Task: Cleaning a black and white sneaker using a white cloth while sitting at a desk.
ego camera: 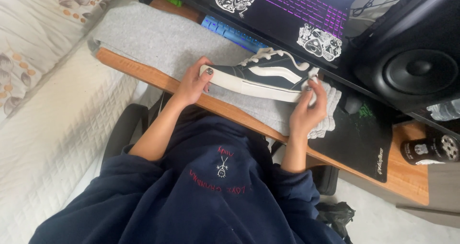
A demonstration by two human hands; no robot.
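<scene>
The left hand (194,83) is half closed around the toe end of the shoe (261,76). Its thumb lies on the white rubber edge at the tip, and the other fingers go under the toe, so I cannot see them fully. The left forearm comes up from the lower middle, bare, with the dark blue sleeve pushed back to the elbow.

The right hand (309,110) is at the heel end of the shoe. It is curled, and it holds a small white cloth (314,79) pressed against the heel with the fingertips. The wrist is bent a little upward, and the right forearm rises from below the shoe, also with the sleeve pushed back.

The shoe is a dark blue sneaker with a white stripe, white laces and a thick white sole. It lies on its side, with the sole turned to the person, on a grey towel (158,40). The towel is under the shoe and spreads to the left of it over the wooden desk (412,177). Behind the shoe is a laptop (287,14) with purple lit keys. To the right of the shoe stands a black speaker (412,67), and below that a black mouse mat (359,138).
</scene>
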